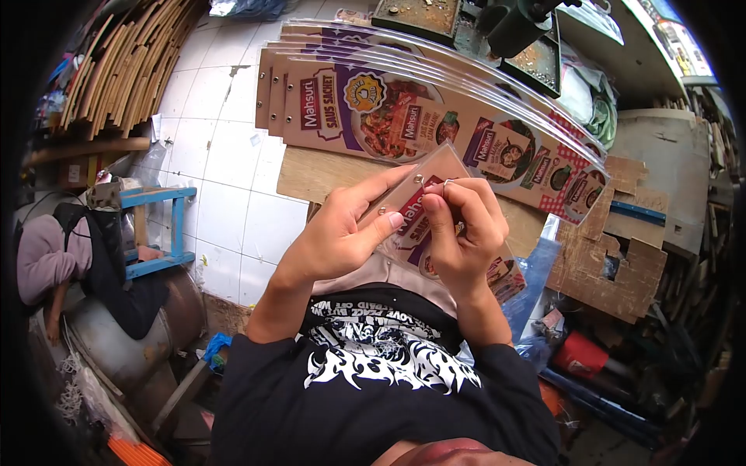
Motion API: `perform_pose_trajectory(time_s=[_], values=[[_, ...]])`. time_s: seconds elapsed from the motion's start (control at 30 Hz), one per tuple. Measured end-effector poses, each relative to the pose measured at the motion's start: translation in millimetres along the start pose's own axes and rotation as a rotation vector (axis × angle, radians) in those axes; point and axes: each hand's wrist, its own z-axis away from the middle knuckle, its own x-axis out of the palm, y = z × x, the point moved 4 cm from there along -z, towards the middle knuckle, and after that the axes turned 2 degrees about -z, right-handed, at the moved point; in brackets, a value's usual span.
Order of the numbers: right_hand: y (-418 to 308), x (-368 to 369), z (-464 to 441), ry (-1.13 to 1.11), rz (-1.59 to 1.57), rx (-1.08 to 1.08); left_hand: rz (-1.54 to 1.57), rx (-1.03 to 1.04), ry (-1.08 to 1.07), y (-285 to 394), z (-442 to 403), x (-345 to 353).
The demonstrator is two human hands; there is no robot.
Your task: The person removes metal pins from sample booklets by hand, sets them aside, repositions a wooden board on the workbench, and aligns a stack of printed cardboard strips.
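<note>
Below the table's edge, my left hand (pixel 346 229) grips a plastic-covered printed sign (pixel 443 161) along its edge, thumb on the front face. The sign reads "Mahsuri" and has two metal eyelets (pixel 419 179) along one short side. My right hand (pixel 466 229) is closed in a pinch over the sign, close to the upper eyelet. Between its fingertips is a thin, shiny loop (pixel 446 184), like a wire or ring; its exact kind is unclear. Beyond both hands lies a fanned stack of matching signs (pixel 326 101), each with eyelets at the left end.
The stack rests on a wooden board (pixel 307 175). Behind it stand a dark metal press (pixel 517 33) and trays holding small parts (pixel 416 14). Brown strips (pixel 116 70) are piled at upper left, above a blue frame (pixel 180 225). Another person's sleeve (pixel 50 260) shows at far left.
</note>
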Motion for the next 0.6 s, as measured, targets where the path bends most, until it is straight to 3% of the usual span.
perform_pose_trajectory(time_s=[0.33,0.6], values=[[-6,-7,2,-0.007,0.025,-0.02,-0.173,0.15,0.081,7,1,4],[-10,-9,4,-0.026,0.001,-0.014,-0.197,0.138,0.082,10,3,7]])
